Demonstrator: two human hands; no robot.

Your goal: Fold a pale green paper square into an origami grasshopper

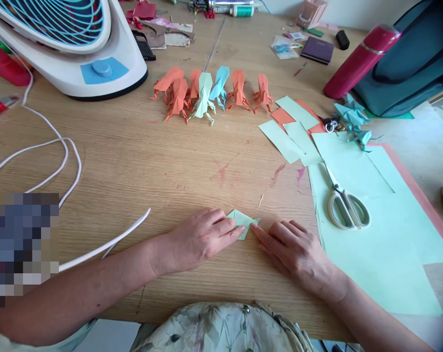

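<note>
A small piece of pale green origami paper (239, 221), folded to a point on its right side, lies on the wooden table. My left hand (206, 233) presses it down from the left, its fingers closed over the lower and left part. At the right tip, the index finger of my right hand (292, 247) bears on the paper while the other fingers are curled in. The underside of the folds and part of the left edge are hidden by my fingers.
Several folded paper figures, such as a pale green one (204, 95), stand further back. Scissors (346, 203) lie on green paper sheets (386, 278) at right, below cut green strips (280, 139). A white fan (129, 73), a cable (74, 151) and a pink bottle (364, 61) surround them.
</note>
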